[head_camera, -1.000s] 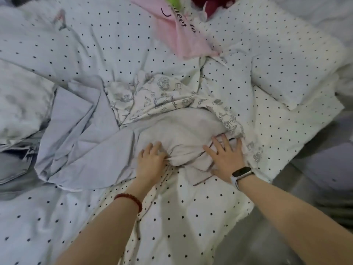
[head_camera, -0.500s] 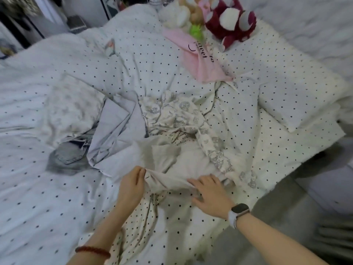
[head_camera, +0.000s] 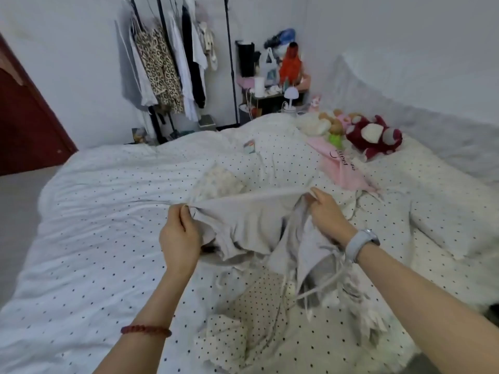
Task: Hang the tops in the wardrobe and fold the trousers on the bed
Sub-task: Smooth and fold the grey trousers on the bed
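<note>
A pale grey garment (head_camera: 251, 220) hangs stretched above the bed between both hands, its lower part and thin straps (head_camera: 321, 287) dangling. My left hand (head_camera: 179, 236) is shut on its left edge. My right hand (head_camera: 328, 215) is shut on its right edge at about the same height. A cream patterned garment (head_camera: 221, 182) lies on the polka-dot bed (head_camera: 102, 206) just behind the held one. A pink garment (head_camera: 341, 166) with dark lettering lies farther right. An open clothes rack (head_camera: 167, 63) with several hung tops stands beyond the far side of the bed.
Plush toys, among them a dark red bear (head_camera: 374, 136), sit at the bed's far right by the pillow (head_camera: 442, 211). A cluttered side table (head_camera: 272, 82) stands behind them. A dark red door (head_camera: 24, 122) is at the left. Floor (head_camera: 16, 211) runs along the bed's left side.
Both hands have lifted the grey garment off the pile and pulled it taut between them. The view has tilted up, bringing the rack and the far wall into sight.
</note>
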A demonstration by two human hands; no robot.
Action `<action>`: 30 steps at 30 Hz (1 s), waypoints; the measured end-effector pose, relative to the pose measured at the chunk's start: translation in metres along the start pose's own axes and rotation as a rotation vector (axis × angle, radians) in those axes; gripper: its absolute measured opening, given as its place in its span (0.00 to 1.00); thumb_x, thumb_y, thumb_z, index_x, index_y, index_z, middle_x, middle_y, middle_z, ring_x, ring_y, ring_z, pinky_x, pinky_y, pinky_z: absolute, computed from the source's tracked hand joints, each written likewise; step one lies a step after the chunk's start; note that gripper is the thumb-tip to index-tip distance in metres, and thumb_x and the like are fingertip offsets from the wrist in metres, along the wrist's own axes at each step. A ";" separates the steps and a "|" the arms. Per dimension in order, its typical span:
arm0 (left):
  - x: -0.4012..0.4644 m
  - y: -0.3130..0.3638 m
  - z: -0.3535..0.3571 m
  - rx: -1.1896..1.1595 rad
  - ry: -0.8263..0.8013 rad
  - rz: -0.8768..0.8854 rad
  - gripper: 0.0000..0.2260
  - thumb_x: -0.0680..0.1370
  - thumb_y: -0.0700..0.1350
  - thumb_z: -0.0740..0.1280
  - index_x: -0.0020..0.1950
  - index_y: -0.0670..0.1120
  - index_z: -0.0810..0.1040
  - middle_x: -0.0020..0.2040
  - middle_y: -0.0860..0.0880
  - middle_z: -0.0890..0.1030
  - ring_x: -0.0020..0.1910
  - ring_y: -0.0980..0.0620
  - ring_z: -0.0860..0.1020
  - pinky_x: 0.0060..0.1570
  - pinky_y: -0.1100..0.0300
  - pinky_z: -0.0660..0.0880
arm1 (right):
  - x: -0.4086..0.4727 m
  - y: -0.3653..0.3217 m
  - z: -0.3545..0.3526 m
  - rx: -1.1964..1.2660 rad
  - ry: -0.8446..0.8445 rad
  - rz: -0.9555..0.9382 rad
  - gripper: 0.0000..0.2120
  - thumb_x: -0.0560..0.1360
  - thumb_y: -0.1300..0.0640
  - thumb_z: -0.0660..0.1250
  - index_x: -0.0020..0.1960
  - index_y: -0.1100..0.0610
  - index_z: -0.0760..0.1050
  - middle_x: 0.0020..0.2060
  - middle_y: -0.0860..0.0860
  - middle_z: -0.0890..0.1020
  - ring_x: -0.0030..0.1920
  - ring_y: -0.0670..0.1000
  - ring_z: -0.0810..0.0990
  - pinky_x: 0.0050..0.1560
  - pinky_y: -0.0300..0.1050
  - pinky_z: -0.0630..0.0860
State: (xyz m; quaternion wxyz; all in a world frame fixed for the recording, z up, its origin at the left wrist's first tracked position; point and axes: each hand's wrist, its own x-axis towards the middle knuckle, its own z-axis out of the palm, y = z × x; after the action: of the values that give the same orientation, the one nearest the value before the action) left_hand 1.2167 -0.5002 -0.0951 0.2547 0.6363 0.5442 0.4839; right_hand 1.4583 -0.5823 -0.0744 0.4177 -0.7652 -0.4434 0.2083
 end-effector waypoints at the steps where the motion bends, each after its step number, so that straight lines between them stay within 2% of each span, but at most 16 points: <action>1: 0.010 0.006 -0.018 0.024 -0.028 0.004 0.12 0.82 0.46 0.53 0.60 0.45 0.72 0.48 0.49 0.77 0.46 0.47 0.76 0.44 0.55 0.68 | -0.002 -0.035 -0.001 0.097 0.025 -0.029 0.11 0.80 0.65 0.52 0.52 0.63 0.73 0.45 0.57 0.77 0.44 0.56 0.75 0.39 0.37 0.67; 3: 0.019 0.013 -0.041 0.082 -0.181 0.082 0.25 0.78 0.59 0.53 0.73 0.53 0.60 0.69 0.47 0.67 0.67 0.48 0.66 0.62 0.50 0.65 | -0.006 -0.082 -0.004 0.329 0.062 -0.003 0.11 0.81 0.62 0.52 0.46 0.58 0.72 0.39 0.54 0.75 0.38 0.52 0.74 0.32 0.34 0.68; 5: 0.015 0.017 -0.065 0.084 -0.342 0.261 0.34 0.70 0.71 0.52 0.73 0.63 0.49 0.76 0.51 0.53 0.74 0.54 0.51 0.72 0.49 0.52 | -0.012 -0.117 -0.002 0.524 0.072 0.091 0.13 0.82 0.57 0.52 0.42 0.55 0.70 0.34 0.52 0.73 0.32 0.49 0.71 0.25 0.35 0.69; 7: -0.007 0.025 -0.085 0.005 -0.577 0.331 0.37 0.66 0.74 0.57 0.69 0.69 0.43 0.76 0.61 0.48 0.74 0.62 0.47 0.73 0.53 0.49 | -0.018 -0.138 0.005 0.667 0.076 0.181 0.14 0.82 0.59 0.51 0.40 0.55 0.69 0.33 0.53 0.72 0.30 0.50 0.70 0.22 0.35 0.68; 10: -0.039 0.037 -0.092 -0.078 -0.818 0.262 0.48 0.63 0.66 0.71 0.70 0.70 0.39 0.68 0.74 0.51 0.70 0.66 0.55 0.69 0.58 0.58 | -0.029 -0.157 0.016 0.842 0.064 0.288 0.13 0.80 0.66 0.50 0.44 0.59 0.72 0.37 0.56 0.76 0.34 0.53 0.75 0.20 0.40 0.75; 12: -0.045 0.040 -0.088 -0.103 -0.723 0.224 0.46 0.68 0.55 0.74 0.75 0.61 0.45 0.66 0.74 0.56 0.61 0.69 0.65 0.59 0.63 0.69 | -0.038 -0.167 0.018 0.972 0.051 0.336 0.15 0.80 0.66 0.49 0.42 0.61 0.72 0.38 0.57 0.77 0.34 0.54 0.77 0.20 0.42 0.76; 13: -0.043 0.042 -0.085 -0.167 -0.626 0.192 0.35 0.73 0.47 0.71 0.74 0.56 0.55 0.65 0.67 0.66 0.52 0.69 0.71 0.49 0.67 0.72 | -0.043 -0.171 0.017 1.031 0.045 0.355 0.15 0.81 0.66 0.49 0.42 0.61 0.72 0.38 0.57 0.77 0.32 0.54 0.78 0.21 0.43 0.76; 14: -0.039 0.045 -0.085 -0.230 -0.528 0.157 0.20 0.76 0.39 0.66 0.66 0.52 0.67 0.57 0.57 0.76 0.43 0.65 0.73 0.39 0.70 0.71 | -0.047 -0.173 0.014 1.064 0.027 0.355 0.15 0.80 0.66 0.49 0.43 0.62 0.72 0.39 0.58 0.77 0.32 0.53 0.79 0.22 0.43 0.77; 15: -0.035 0.047 -0.087 -0.277 -0.439 0.104 0.12 0.77 0.34 0.61 0.55 0.49 0.73 0.47 0.50 0.78 0.37 0.59 0.73 0.34 0.71 0.68 | -0.050 -0.173 0.012 1.062 -0.009 0.340 0.14 0.80 0.66 0.50 0.44 0.63 0.73 0.41 0.59 0.78 0.35 0.54 0.80 0.25 0.44 0.79; 16: -0.030 0.050 -0.091 -0.313 -0.392 0.054 0.11 0.78 0.31 0.59 0.48 0.46 0.76 0.41 0.48 0.77 0.36 0.56 0.72 0.33 0.71 0.68 | -0.054 -0.171 0.008 1.022 -0.060 0.312 0.12 0.80 0.66 0.51 0.47 0.63 0.74 0.43 0.60 0.79 0.38 0.54 0.81 0.28 0.44 0.80; 19: -0.021 0.063 -0.111 -0.338 -0.362 -0.026 0.08 0.78 0.33 0.58 0.41 0.36 0.74 0.36 0.43 0.72 0.37 0.51 0.68 0.36 0.60 0.65 | -0.069 -0.165 -0.008 0.562 -0.163 0.068 0.10 0.79 0.57 0.60 0.55 0.62 0.73 0.51 0.59 0.80 0.46 0.52 0.81 0.43 0.44 0.81; 22: -0.021 0.076 -0.136 -0.342 -0.327 -0.116 0.11 0.77 0.37 0.59 0.35 0.42 0.66 0.34 0.44 0.67 0.35 0.49 0.64 0.35 0.58 0.61 | -0.080 -0.158 -0.015 -0.005 -0.239 -0.326 0.37 0.72 0.44 0.67 0.74 0.50 0.53 0.68 0.48 0.63 0.65 0.46 0.64 0.65 0.44 0.63; 24: -0.028 0.083 -0.155 -0.363 -0.300 -0.158 0.08 0.76 0.39 0.61 0.37 0.44 0.68 0.34 0.44 0.69 0.35 0.48 0.66 0.36 0.58 0.63 | -0.092 -0.158 -0.004 -0.051 -0.555 -0.445 0.51 0.65 0.37 0.68 0.75 0.46 0.39 0.72 0.41 0.52 0.72 0.43 0.52 0.70 0.40 0.53; 27: -0.054 0.093 -0.185 -0.362 -0.157 -0.252 0.15 0.78 0.36 0.59 0.31 0.43 0.65 0.23 0.48 0.69 0.22 0.53 0.69 0.23 0.68 0.64 | -0.130 -0.158 0.021 0.050 -1.025 -0.386 0.53 0.56 0.27 0.64 0.74 0.45 0.47 0.62 0.32 0.62 0.63 0.35 0.65 0.56 0.21 0.64; 28: -0.068 0.094 -0.196 -0.337 -0.105 -0.280 0.15 0.78 0.37 0.59 0.31 0.43 0.67 0.22 0.50 0.70 0.19 0.57 0.69 0.20 0.69 0.64 | -0.148 -0.156 0.030 0.087 -1.134 -0.350 0.50 0.55 0.26 0.64 0.71 0.42 0.52 0.58 0.30 0.64 0.59 0.32 0.67 0.54 0.22 0.67; 30: -0.089 0.093 -0.216 -0.311 -0.010 -0.318 0.15 0.79 0.41 0.60 0.32 0.42 0.70 0.23 0.50 0.72 0.20 0.58 0.70 0.21 0.69 0.65 | -0.174 -0.145 0.048 0.230 -1.326 -0.270 0.43 0.53 0.26 0.68 0.64 0.35 0.57 0.59 0.31 0.68 0.60 0.33 0.70 0.61 0.38 0.72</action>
State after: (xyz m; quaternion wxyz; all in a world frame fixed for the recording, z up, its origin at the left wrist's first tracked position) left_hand 1.0712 -0.6530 0.0408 0.4257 0.4977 0.5552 0.5127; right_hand 1.2613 -0.6715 0.0091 0.1590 -0.3647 -0.6720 0.6247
